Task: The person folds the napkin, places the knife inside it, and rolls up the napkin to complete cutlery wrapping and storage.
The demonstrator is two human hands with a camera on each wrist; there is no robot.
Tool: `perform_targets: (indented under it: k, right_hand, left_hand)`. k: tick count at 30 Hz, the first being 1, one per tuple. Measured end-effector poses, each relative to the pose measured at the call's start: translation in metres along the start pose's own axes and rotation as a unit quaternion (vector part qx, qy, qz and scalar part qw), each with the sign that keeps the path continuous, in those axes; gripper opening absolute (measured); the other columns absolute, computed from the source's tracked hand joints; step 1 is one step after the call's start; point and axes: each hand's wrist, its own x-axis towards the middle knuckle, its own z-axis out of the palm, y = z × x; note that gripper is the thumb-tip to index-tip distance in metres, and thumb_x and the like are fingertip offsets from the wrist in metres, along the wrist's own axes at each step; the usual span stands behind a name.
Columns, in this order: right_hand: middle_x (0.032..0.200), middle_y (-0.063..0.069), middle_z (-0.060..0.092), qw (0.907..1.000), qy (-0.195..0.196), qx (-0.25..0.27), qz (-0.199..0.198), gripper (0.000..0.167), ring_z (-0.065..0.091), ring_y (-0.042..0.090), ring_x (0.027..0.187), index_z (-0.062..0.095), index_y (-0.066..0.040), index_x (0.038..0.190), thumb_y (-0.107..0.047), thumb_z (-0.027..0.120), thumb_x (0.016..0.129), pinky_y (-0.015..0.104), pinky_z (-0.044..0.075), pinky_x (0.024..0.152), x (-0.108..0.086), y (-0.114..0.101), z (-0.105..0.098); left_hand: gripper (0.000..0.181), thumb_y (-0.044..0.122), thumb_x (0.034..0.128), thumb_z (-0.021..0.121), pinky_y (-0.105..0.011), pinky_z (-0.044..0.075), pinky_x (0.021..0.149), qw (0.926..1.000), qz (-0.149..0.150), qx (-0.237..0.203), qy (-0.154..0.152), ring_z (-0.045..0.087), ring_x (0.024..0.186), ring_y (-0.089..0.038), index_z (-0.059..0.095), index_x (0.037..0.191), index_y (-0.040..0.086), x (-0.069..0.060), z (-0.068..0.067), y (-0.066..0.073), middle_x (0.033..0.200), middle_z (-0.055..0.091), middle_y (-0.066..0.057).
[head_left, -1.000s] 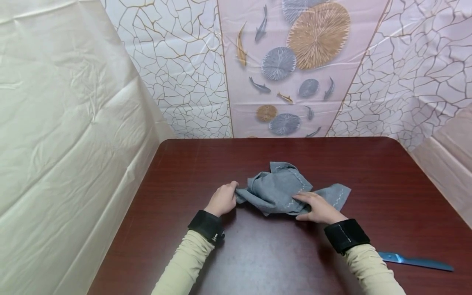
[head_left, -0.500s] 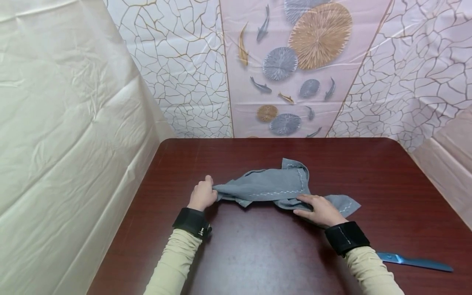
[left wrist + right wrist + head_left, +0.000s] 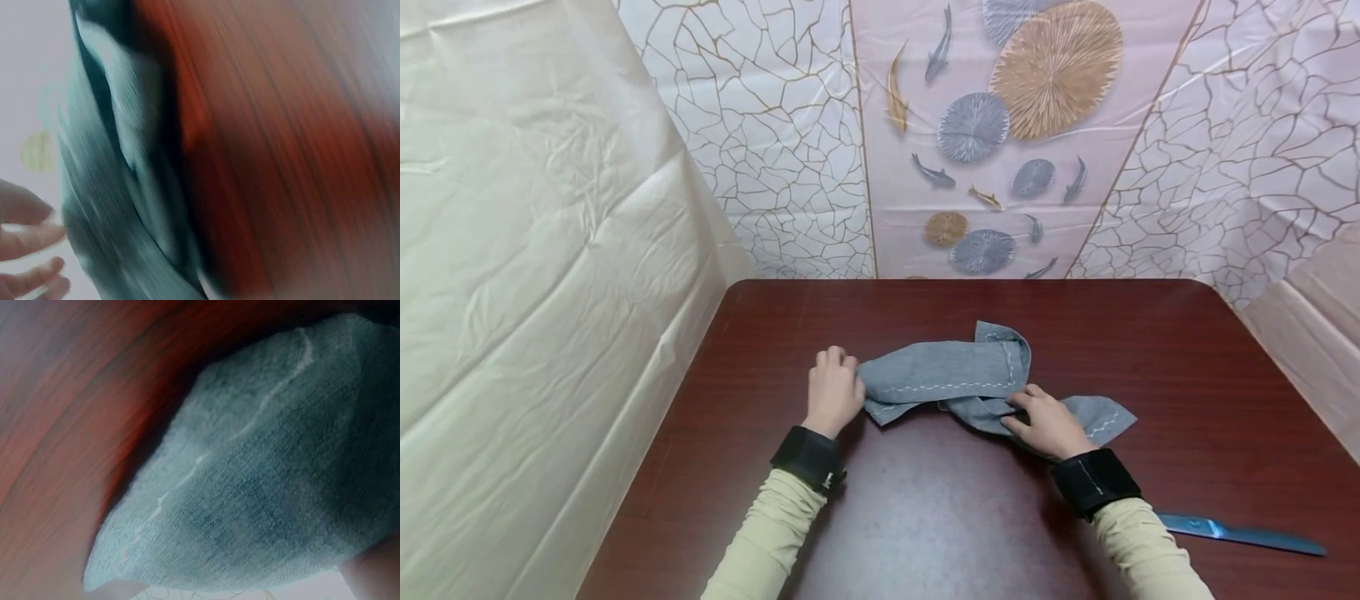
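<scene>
Stretched left to right across the far half of a glossy, wood-grained table (image 3: pixel 940 500), in a rumpled band of woven grey cloth (image 3: pixel 951 367), directly right of the left hand (image 3: pixel 833 390), with no telling pinch from touch, and beneath the right hand (image 3: pixel 1048 423), with thumb apart from fingers; edged in pale, wavy stitching (image 3: pixel 953 387).

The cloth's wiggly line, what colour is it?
The wiggly line is white, clearest in the right wrist view.

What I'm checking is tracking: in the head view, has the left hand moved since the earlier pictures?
Yes: against the table, the left hand swung left, then came partly back right, ending slightly nearer the table's back edge.
</scene>
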Motion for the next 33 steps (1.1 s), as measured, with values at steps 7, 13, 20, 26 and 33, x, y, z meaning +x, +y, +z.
perform_targets:
  k: [7,13,20,26,33]
  right_hand:
    - [0.094,0.011,0.057,0.9998,-0.008,-0.017,-0.011,0.036,0.057,0.030,0.086,0.063,-0.002,0.102,-0.022,0.073,0.074,0.045,0.046,0.072,0.001,-0.002,0.003]
    - [0.093,0.007,0.057,0.9993,-0.023,-0.015,-0.026,0.032,0.056,0.027,0.087,0.064,-0.006,0.100,-0.018,0.074,0.073,0.042,0.046,0.071,-0.003,-0.004,0.005]
    - [0.086,0.000,0.055,0.9991,-0.029,-0.010,-0.030,0.025,0.052,0.021,0.082,0.060,-0.014,0.087,-0.014,0.076,0.068,0.037,0.044,0.066,-0.011,0.003,0.002]
    - [0.076,-0.007,0.048,0.9983,-0.026,-0.003,-0.052,0.027,0.044,0.013,0.072,0.054,-0.019,0.074,-0.008,0.077,0.063,0.030,0.039,0.060,-0.016,0.008,-0.003]
    - [0.071,-0.009,0.041,0.9946,-0.046,-0.009,-0.092,0.031,0.036,0.010,0.069,0.047,-0.020,0.065,-0.008,0.075,0.063,0.025,0.031,0.058,-0.017,0.010,-0.008]
  left_hand:
    - [0.054,0.044,0.0850,0.059,-0.051,0.032,0.094,0.9803,0.128,-0.025,-0.148,0.040,0.116,-0.028,0.048,0.128,0.013,0.009,0.011,0.038,0.122,0.049,-0.010]
    - [0.033,0.031,0.0880,0.058,-0.044,0.043,0.083,0.9766,0.133,0.032,-0.166,0.054,0.101,-0.025,0.057,0.116,0.014,0.015,0.032,0.042,0.109,0.058,-0.006]
    - [0.015,0.014,0.0893,0.050,-0.039,0.049,0.058,0.9837,0.087,-0.050,-0.150,0.063,0.069,-0.025,0.061,0.079,0.009,0.029,0.027,0.028,0.074,0.063,-0.007]
    - [0.023,0.016,0.0933,0.045,-0.043,0.049,0.061,0.9853,-0.031,-0.094,-0.139,0.063,0.075,-0.031,0.064,0.099,0.004,0.043,0.015,0.000,0.087,0.065,-0.014]
    - [0.027,0.025,0.0928,0.050,-0.034,0.039,0.047,0.9853,-0.093,-0.069,-0.126,0.052,0.056,-0.020,0.059,0.069,0.014,0.056,0.012,-0.017,0.060,0.052,-0.003]
